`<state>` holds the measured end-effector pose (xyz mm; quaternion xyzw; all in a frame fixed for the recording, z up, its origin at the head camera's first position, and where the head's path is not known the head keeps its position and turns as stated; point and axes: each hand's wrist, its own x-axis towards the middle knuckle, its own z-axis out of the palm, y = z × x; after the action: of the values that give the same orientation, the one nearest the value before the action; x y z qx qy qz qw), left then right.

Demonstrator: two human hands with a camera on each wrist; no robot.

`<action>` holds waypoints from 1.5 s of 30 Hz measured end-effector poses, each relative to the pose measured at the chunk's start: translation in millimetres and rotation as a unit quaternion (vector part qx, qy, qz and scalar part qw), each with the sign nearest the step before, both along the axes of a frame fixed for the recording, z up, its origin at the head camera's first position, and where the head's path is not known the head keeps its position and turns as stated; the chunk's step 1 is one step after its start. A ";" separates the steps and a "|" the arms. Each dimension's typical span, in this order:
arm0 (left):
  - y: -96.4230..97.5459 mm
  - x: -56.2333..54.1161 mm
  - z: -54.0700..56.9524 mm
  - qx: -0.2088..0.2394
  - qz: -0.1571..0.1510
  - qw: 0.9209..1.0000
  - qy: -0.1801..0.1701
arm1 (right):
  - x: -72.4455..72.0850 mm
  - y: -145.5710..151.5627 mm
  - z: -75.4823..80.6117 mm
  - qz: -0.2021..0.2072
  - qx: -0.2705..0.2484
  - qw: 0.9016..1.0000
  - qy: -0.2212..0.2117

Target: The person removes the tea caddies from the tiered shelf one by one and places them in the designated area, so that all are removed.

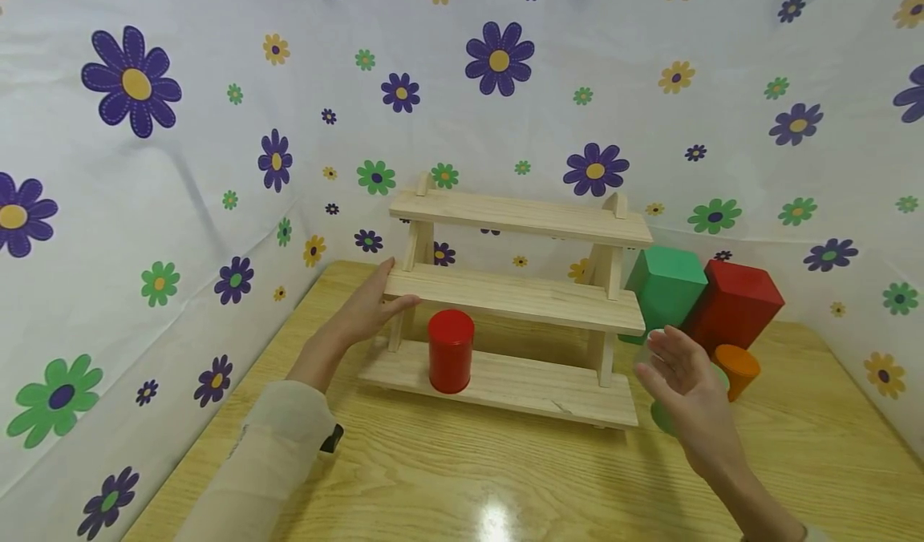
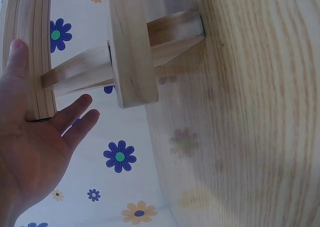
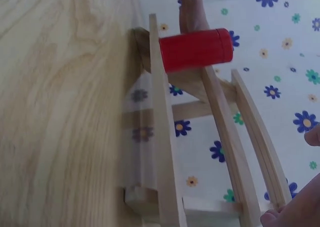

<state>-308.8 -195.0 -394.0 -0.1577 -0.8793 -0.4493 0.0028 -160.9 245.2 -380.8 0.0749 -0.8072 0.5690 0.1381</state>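
A three-tier wooden display shelf (image 1: 505, 289) stands on the table. My left hand (image 1: 368, 309) grips the left end of its middle board, and in the left wrist view the board's end (image 2: 41, 99) lies between thumb and fingers. A red cylinder (image 1: 451, 353) stands upright on the bottom board, left of centre; the right wrist view shows the red cylinder (image 3: 195, 50) sideways. Past the shelf's right end my right hand (image 1: 689, 394) is raised with fingers extended, holding nothing. It partly hides a green object (image 1: 662, 418) and a whitish one (image 1: 645, 355).
Behind the right hand stand a green block (image 1: 667, 285), a red block (image 1: 736, 301) and an orange tapered piece (image 1: 738, 368). Flower-printed white cloth (image 1: 498, 133) walls the table (image 1: 404, 478) at the back and sides.
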 end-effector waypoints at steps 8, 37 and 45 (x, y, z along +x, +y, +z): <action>-0.3 1.1 0.1 -0.005 0.003 1.000 -0.003 | 0.7 -32.4 -7.2 0.020 -0.061 0.998 0.019; -0.4 -1.0 -1.5 -0.002 0.007 1.000 -0.002 | -18.1 -127.8 -26.5 0.090 -0.096 0.991 -0.023; 0.5 -0.6 -1.7 0.001 0.004 1.000 -0.002 | -22.6 -161.4 -31.7 0.109 -0.110 0.988 -0.012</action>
<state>-309.4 -194.5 -395.7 -0.1533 -0.8794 -0.4507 0.0027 -183.6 83.8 -412.5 0.1402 -0.7281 0.6670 0.0728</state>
